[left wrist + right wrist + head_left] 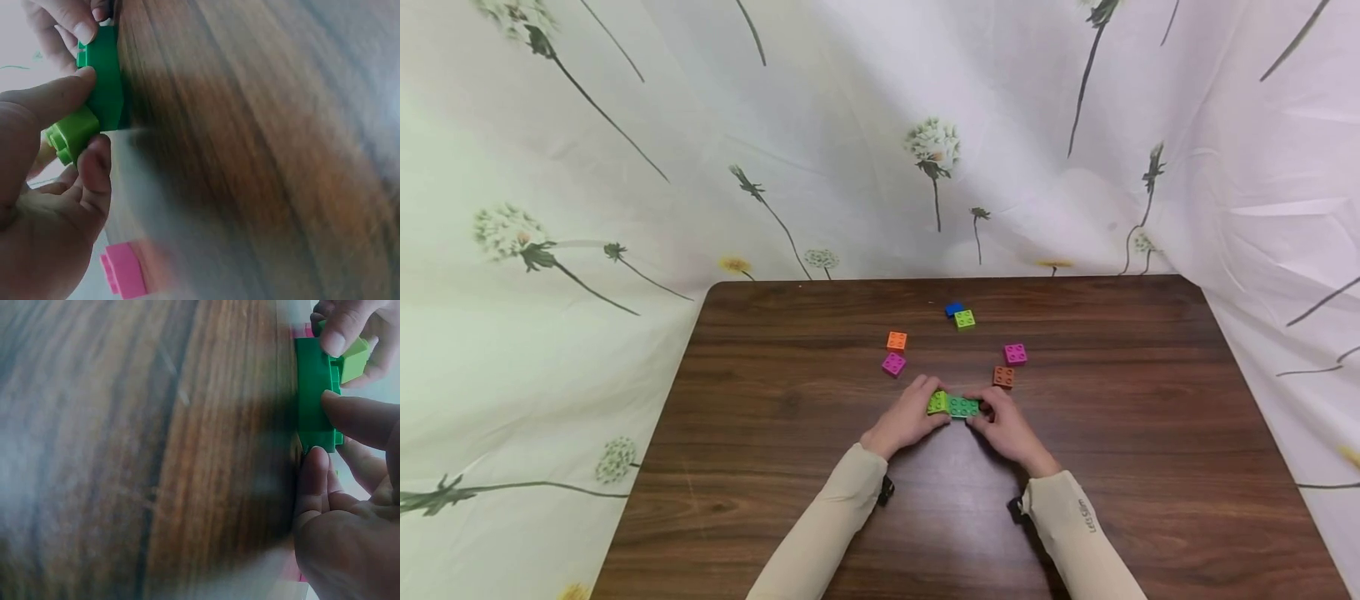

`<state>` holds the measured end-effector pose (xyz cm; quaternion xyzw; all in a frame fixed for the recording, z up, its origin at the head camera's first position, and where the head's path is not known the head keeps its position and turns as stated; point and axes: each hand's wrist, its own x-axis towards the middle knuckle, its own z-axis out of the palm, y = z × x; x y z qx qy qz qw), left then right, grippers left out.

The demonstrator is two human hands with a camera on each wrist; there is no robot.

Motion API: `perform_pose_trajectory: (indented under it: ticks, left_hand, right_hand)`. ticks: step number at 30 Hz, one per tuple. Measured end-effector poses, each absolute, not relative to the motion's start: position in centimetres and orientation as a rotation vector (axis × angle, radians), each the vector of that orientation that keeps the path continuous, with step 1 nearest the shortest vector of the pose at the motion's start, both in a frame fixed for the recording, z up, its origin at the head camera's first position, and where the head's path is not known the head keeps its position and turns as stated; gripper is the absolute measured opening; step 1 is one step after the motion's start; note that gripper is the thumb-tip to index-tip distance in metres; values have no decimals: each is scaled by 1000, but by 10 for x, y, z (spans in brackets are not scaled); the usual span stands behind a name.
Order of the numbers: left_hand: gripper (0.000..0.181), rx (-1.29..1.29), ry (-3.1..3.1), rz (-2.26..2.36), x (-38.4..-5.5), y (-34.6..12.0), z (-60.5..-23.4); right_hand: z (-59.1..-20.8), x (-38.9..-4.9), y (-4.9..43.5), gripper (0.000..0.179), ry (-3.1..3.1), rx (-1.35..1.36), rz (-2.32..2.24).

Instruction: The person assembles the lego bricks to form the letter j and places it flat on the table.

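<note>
My left hand pinches a lime-green toy building brick between thumb and fingers. The lime brick is tilted and overlaps the left end of a longer dark-green brick, as the left wrist view shows with the lime brick against the green one. My right hand grips the dark-green brick's right end, thumb on the near side and fingers around the far side. In the right wrist view the green brick lies low over the tabletop, studs facing up, with the left thumb at its far end.
On the brown wooden table lie an orange brick and a magenta brick left of centre. Another magenta brick and a brown one lie right. Behind, a lime brick overlaps a blue one.
</note>
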<state>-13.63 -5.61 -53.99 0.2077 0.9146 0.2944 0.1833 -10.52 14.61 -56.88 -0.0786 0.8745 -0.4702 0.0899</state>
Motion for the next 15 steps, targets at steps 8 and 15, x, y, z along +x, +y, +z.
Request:
perform_pose_trajectory:
  ticks: [8, 15]
  left_hand:
    - [40, 709, 2623, 677, -140, -59, -536]
    - [40, 696, 2636, 477, -144, -48, -526]
  right_hand:
    - [-570, -105, 146, 35, 2592, -249, -1417]
    - [-574, -105, 146, 35, 2604, -254, -1411]
